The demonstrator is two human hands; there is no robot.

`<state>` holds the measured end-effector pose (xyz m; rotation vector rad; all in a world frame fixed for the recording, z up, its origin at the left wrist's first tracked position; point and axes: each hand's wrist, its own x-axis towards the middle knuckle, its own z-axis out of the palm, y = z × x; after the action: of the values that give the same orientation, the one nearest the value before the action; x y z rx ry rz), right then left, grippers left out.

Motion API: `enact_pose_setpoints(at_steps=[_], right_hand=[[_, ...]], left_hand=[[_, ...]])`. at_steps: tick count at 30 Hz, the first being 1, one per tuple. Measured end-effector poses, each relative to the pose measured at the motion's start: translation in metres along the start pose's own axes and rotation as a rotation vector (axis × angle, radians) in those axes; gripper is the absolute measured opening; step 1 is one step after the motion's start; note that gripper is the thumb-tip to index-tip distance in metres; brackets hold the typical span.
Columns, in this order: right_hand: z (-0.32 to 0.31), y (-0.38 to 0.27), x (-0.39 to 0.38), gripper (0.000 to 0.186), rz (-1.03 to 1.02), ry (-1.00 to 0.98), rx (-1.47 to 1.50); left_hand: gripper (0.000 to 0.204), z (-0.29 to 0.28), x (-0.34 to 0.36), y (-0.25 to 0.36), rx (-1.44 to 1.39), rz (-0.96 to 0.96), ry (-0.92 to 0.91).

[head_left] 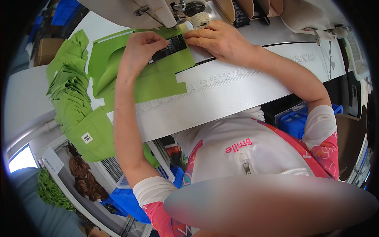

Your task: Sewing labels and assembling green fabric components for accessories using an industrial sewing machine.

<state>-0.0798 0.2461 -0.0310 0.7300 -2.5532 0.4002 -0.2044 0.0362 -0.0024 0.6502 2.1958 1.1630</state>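
A green fabric piece lies flat on the sewing machine's bed, its upper edge near the needle. On it rests a black label with pale print. The fingers of my left hand pinch the label's left end against the cloth. My right hand is at the label's upper right corner, fingers closed together on the fabric's edge. Just above both hands is the white sewing machine head, with its presser foot close to my fingertips. The fingertips partly hide the fabric edge.
Overlapping green fabric pieces hang down at the left, one with a white label. A printed ruler runs along the machine bed. Dividers with more black labels stand behind. A white basket and blue bins sit below.
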Motion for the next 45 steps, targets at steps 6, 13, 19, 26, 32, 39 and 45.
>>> enact_pose_setpoints(at_steps=[6, 13, 19, 26, 32, 39, 45], right_hand=[[0.000, -0.001, 0.001, 0.032, -0.031, 0.013, 0.002], [0.001, 0.000, 0.001, 0.032, -0.033, 0.018, 0.004], [0.000, -0.001, 0.001, 0.032, -0.024, 0.009, -0.003], [-0.001, -0.002, 0.005, 0.037, -0.059, -0.022, 0.001], [-0.001, 0.001, 0.007, 0.036, -0.102, -0.031, -0.041], [0.001, -0.002, 0.009, 0.031, -0.115, -0.003, -0.026], [0.002, 0.001, 0.006, 0.030, -0.097, 0.022, -0.008]], left_hand=[[0.021, -0.001, 0.000, -0.001, -0.001, 0.028, 0.013], [0.021, 0.000, 0.000, -0.002, -0.012, 0.015, 0.023], [0.013, -0.002, 0.001, -0.001, 0.002, 0.001, -0.014], [0.021, -0.001, -0.001, -0.001, -0.019, 0.011, 0.021], [0.028, -0.021, -0.005, 0.018, 0.142, 0.072, 0.107], [0.033, -0.040, 0.011, 0.000, 0.265, 0.219, 0.219], [0.014, -0.001, -0.047, 0.025, 0.952, 0.710, 0.536]])
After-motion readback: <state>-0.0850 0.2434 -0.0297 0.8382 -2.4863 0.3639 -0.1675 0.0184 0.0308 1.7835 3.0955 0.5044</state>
